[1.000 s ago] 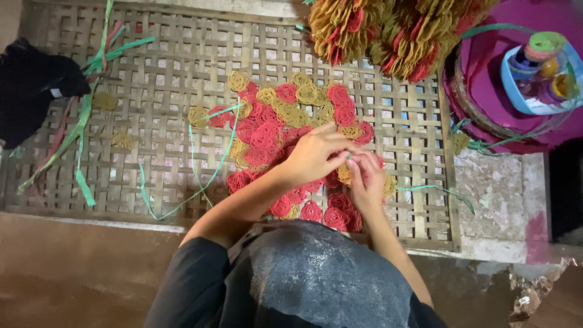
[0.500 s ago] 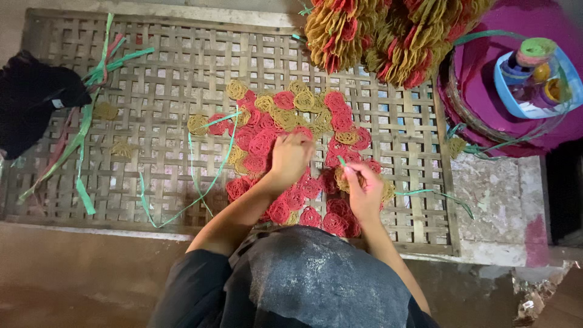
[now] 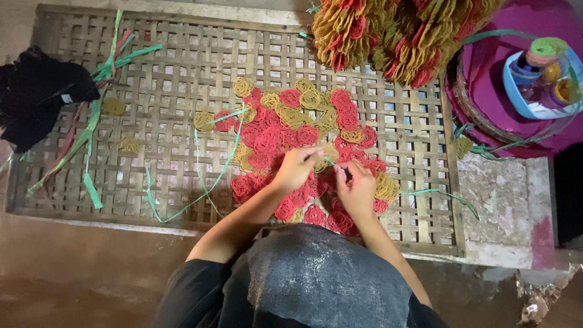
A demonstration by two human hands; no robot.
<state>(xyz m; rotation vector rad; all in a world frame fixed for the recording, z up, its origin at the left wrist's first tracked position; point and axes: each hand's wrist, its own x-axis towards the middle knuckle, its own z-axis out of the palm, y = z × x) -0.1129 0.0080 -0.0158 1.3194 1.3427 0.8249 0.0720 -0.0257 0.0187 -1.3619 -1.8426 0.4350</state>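
Two hands [image 3: 328, 176] on one green strip [image 3: 331, 161]

red and yellow coiled discs [image 3: 285, 130]; green strips [image 3: 200, 164]; tan lattice-woven mat [image 3: 170, 79]; magenta cloth [image 3: 486, 79]

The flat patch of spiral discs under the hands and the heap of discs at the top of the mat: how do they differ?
The flat patch lies spread in one layer on the woven mat; the heap is bunched and piled. The patch shows mostly red discs, the heap mostly yellow. The left hand and the right hand meet over the patch; the heap lies untouched. Both hold red and yellow spiral discs.
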